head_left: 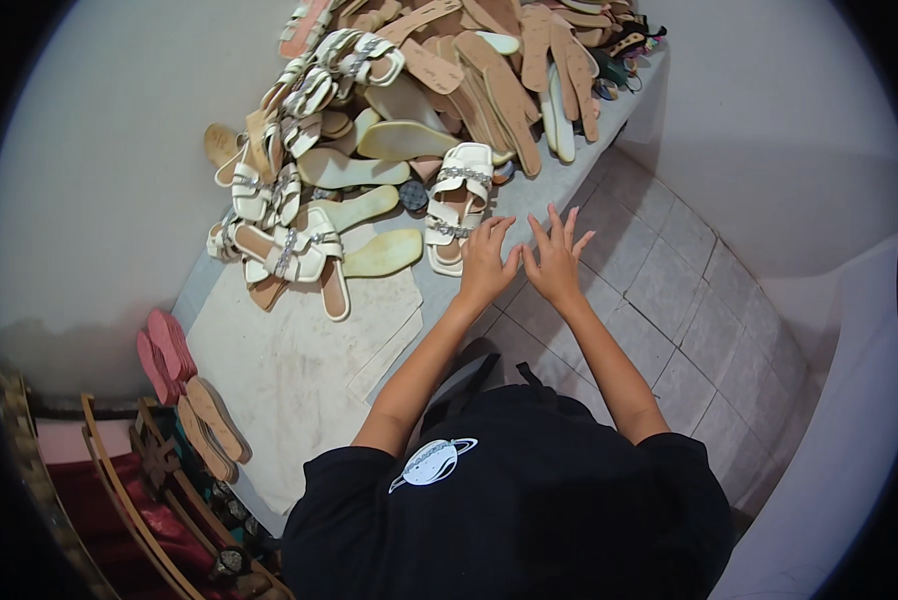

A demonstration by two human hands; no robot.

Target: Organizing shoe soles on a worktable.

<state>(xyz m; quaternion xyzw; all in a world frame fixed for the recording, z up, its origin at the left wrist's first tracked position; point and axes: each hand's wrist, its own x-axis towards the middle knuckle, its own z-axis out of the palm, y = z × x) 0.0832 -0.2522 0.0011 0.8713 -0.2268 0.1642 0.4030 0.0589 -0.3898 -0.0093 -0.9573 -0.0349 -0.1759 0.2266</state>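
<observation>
Just left of the left hand (487, 262), near the table's (299, 380) front edge, lay a white strapped sandal (456, 205), toe toward the fingers, apparently almost touching. Both hands open, fingers spread, gripping nothing; right hand (557, 262) close beside the left. Farther off, heaped tan insoles (499, 80) and more white sandals (289, 245). At near left, stood pink soles (164, 350).

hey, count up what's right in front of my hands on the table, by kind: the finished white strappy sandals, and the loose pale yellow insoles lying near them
White strappy sandals: about 8 that show clearly, one nearest the left hand; more may be buried
Pale yellow insoles: 4
Total: about 12
The tan soles heaped at the back overlap too much to count. The right hand touches none of them.
</observation>
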